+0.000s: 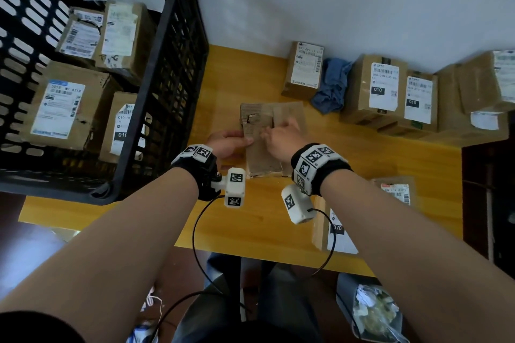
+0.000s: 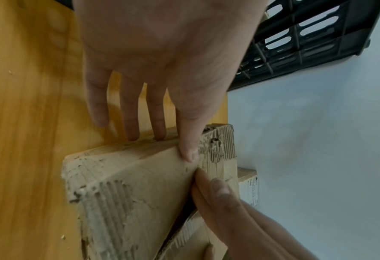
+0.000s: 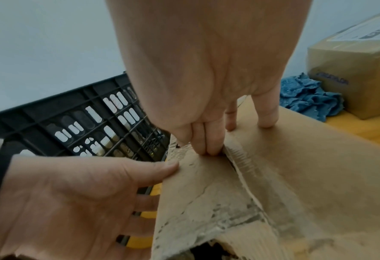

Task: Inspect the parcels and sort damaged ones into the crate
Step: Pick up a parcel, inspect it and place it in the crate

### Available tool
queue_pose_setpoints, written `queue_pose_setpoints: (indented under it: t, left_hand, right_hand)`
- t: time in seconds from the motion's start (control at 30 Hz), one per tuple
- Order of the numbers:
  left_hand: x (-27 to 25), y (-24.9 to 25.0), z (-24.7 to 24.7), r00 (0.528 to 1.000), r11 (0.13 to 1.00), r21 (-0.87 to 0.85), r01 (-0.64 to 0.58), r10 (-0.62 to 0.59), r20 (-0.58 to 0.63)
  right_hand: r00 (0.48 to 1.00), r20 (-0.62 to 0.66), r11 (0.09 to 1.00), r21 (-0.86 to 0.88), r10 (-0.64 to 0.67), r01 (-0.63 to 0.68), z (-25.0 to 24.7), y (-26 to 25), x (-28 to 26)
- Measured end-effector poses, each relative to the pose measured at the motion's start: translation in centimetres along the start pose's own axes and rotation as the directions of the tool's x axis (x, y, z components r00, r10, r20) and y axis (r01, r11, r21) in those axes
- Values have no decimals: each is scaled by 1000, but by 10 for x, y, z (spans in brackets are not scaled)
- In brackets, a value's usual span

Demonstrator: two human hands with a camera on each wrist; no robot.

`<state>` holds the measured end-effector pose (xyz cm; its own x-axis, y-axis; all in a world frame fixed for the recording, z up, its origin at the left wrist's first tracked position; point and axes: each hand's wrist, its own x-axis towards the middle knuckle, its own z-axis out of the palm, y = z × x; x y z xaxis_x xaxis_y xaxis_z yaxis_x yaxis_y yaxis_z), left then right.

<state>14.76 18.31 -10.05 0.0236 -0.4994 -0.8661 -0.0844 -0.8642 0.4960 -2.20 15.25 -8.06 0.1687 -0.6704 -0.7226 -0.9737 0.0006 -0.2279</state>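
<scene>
Mid-inspection, your left hand (image 1: 227, 143) grips the torn parcel (image 1: 274, 120), your right hand (image 1: 281, 138) pinches its split seam; next, probably lift it into the crate (image 1: 178, 64) at upper left.

Centre of frame: torn parcel (image 1: 264, 164) flat on the yellow table (image 1: 250, 225), outer paper peeled, a hole near its upper left corner. Left hand (image 1: 228, 145) grips its left edge, thumb on top. Right hand (image 1: 281, 138) on its top face, fingers at the middle seam.

Upper left: black crate (image 1: 172, 69) holding 4 labelled parcels (image 1: 60, 108).

Upper right: row of parcels (image 1: 384, 89) along the wall, blue cloth (image 1: 331, 86) between 2 of them.

Lower right: lone parcel (image 1: 345, 234), partly behind the right wrist.
</scene>
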Motion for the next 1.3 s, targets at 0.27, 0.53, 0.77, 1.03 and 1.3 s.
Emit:
queue_pose_setpoints:
  t: [0.27, 0.53, 0.77, 1.03, 1.3]
  left_hand:
    - [-2, -5, 2, 999, 997, -77, -12, 9, -37]
    - [-15, 11, 15, 996, 989, -115, -91, 92, 4]
    - [-31, 38, 4, 958, 895, -374, -245, 164, -233]
    - [-21, 33, 7, 941, 921, -276, -276, 201, -272]
    - [-15, 31, 2, 966, 952, -211, -221, 183, -183]
  right_hand:
    - [925, -381, 831, 515, 1, 211, -26, 31, -31]
    - [946, -170, 676, 734, 275, -64, -20, 31, -26]
    - [806, -442, 496, 840, 393, 219, -25, 29, -34]
    - [729, -665, 719, 587, 164, 373, -40, 18, -40]
    - [894, -432, 989, 24, -119, 143, -45, -8, -42]
